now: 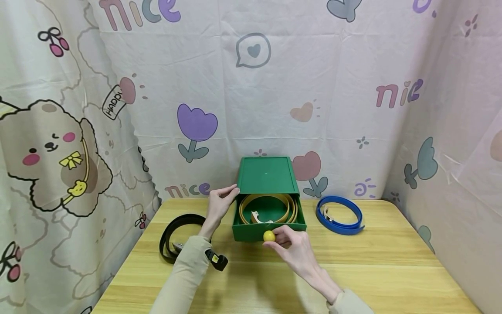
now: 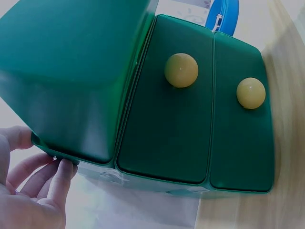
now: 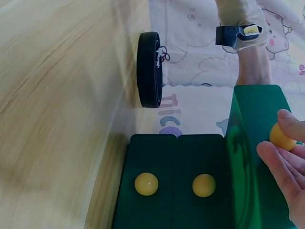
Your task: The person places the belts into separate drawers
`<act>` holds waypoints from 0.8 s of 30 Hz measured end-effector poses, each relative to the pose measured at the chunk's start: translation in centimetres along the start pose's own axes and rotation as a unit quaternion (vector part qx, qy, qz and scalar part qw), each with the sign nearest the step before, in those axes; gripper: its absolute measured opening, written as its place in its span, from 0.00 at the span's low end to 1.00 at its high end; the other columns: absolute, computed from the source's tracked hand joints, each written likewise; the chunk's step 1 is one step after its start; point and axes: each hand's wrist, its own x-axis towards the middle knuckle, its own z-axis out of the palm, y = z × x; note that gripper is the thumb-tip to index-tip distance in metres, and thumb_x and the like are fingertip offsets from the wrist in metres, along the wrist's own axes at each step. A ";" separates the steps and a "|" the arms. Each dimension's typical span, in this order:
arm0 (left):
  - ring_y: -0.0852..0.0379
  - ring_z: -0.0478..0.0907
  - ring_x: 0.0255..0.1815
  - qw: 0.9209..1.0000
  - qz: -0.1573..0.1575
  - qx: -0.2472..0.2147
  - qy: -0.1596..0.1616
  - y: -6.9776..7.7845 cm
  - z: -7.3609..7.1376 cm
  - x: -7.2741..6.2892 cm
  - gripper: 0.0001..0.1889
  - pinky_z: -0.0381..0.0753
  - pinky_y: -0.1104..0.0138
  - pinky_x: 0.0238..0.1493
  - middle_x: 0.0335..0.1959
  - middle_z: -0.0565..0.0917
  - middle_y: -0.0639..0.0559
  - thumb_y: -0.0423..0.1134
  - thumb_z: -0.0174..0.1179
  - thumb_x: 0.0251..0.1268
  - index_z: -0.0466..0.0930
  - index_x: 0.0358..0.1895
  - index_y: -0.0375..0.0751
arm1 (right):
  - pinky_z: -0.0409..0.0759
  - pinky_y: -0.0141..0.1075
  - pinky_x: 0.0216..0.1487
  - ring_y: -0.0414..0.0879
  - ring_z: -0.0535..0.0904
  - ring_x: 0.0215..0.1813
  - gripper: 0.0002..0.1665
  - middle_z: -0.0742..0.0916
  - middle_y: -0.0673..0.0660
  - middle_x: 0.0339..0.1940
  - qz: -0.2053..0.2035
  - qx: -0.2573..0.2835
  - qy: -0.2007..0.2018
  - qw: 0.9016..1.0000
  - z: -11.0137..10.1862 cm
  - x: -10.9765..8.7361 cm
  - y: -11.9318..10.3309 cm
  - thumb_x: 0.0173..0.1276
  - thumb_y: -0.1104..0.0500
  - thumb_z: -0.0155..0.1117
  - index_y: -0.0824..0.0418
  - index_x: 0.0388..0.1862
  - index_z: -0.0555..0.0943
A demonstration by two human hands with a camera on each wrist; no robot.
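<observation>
A green drawer box (image 1: 268, 174) stands on the table with its top drawer (image 1: 247, 234) pulled out toward me. Inside that drawer lies a coiled yellow-tan belt (image 1: 293, 210) with a metal buckle. My right hand (image 1: 298, 248) pinches the drawer's round yellow knob (image 3: 280, 137) between thumb and fingers. At the box's upper left front edge, my left hand (image 1: 219, 203) grips the corner, thumb and bent fingers on either side of it in the left wrist view. Two lower drawers (image 2: 164, 129), each with a yellow knob (image 2: 181, 70), are closed.
To the left, a coiled black belt (image 1: 166, 235) is partly hidden behind my left forearm. A coiled blue belt (image 1: 340, 229) lies right of the box on the wooden table (image 1: 376, 261). A printed curtain (image 1: 255, 96) hangs behind and on both sides.
</observation>
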 end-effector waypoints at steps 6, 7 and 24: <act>0.50 0.86 0.53 1.000 0.003 0.000 0.000 0.0 0.0 0.0 0.17 0.79 0.81 0.45 0.55 0.86 0.37 0.39 0.67 0.67 0.85 0.56 0.36 | 0.80 0.21 0.27 0.33 0.85 0.25 0.15 0.92 0.52 0.26 0.008 -0.001 -0.001 1.000 0.0 0.1 0.2 0.51 0.64 0.81 0.60 0.36 0.83; 0.50 0.86 0.53 1.000 0.004 0.000 0.000 0.0 0.0 0.0 0.17 0.79 0.81 0.45 0.55 0.86 0.37 0.39 0.67 0.67 0.85 0.56 0.36 | 0.80 0.21 0.27 0.33 0.85 0.25 0.15 0.92 0.52 0.26 0.009 -0.002 -0.001 1.000 0.0 0.1 0.2 0.51 0.64 0.81 0.60 0.36 0.83; 0.50 0.86 0.52 1.000 0.008 0.000 -0.001 0.0 0.0 0.0 0.16 0.80 0.80 0.44 0.54 0.87 0.37 0.37 0.66 0.67 0.86 0.55 0.36 | 0.80 0.20 0.27 0.33 0.85 0.25 0.16 0.91 0.51 0.25 0.017 -0.016 0.007 1.000 0.2 0.6 0.4 0.50 0.63 0.82 0.60 0.35 0.84</act>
